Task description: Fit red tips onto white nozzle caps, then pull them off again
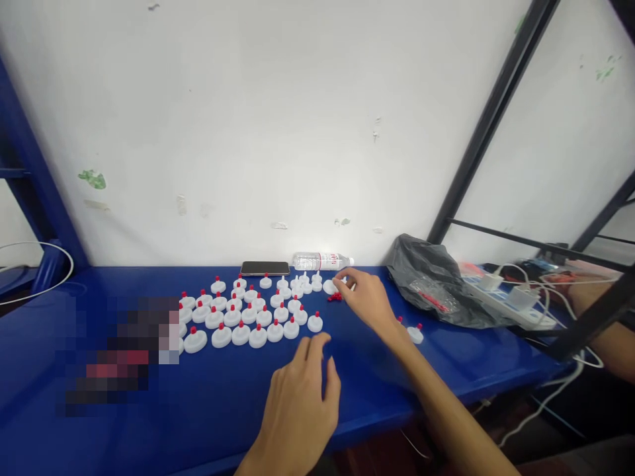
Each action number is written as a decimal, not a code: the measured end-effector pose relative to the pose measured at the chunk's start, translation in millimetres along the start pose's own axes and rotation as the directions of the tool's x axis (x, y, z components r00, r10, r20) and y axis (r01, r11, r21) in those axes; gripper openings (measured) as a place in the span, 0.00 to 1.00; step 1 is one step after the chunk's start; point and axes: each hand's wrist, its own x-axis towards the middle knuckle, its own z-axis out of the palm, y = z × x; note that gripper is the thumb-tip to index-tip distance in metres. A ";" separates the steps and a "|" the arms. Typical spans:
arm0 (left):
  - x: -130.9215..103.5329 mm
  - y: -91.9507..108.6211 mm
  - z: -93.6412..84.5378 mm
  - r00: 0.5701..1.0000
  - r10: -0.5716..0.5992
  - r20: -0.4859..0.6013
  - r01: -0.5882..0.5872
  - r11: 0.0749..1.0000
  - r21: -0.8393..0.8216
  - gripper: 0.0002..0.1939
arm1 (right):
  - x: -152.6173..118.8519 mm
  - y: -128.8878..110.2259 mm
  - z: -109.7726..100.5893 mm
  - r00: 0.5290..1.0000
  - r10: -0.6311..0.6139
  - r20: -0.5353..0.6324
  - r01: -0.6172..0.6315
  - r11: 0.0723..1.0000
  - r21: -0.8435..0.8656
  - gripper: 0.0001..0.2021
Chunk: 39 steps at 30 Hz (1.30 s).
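Note:
My right hand point(364, 297) reaches to the back of the blue table, thumb and fingers closed at the edge of a white round cap point(329, 287); its nozzle is not clearly visible. Just below those fingertips lies a small pile of red tips point(335, 297). Nearer to me, my left hand point(305, 390) hovers over the table with fingers and thumb apart, holding nothing. Many white nozzle caps with red tips point(258, 337) stand upright left of my hands. Several white nozzle caps without red tips point(316, 284) are at the back of that group.
A phone point(265, 268) and a clear bottle point(322, 261) lie along the wall. To the right are a black plastic bag point(431, 284), two red-tipped caps, a power strip point(510, 301) with cables, and another person's arm point(602, 317). A pixelated patch covers the left.

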 end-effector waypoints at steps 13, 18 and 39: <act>9.1 -7.9 -0.6 0.999 -0.047 0.000 0.045 0.964 -0.263 0.19 | -85.1 5.3 -23.1 0.983 -0.090 0.163 0.056 0.978 0.200 0.16; 7.8 -11.8 -0.6 0.999 -0.037 -0.016 0.031 0.954 -0.298 0.23 | -57.8 30.0 4.4 0.983 0.088 0.164 -0.034 0.950 -0.311 0.20; 8.5 -10.4 -0.2 0.997 -0.054 0.048 0.064 0.971 -0.232 0.26 | -55.1 45.7 19.1 0.987 0.076 0.140 -0.044 0.975 -0.216 0.07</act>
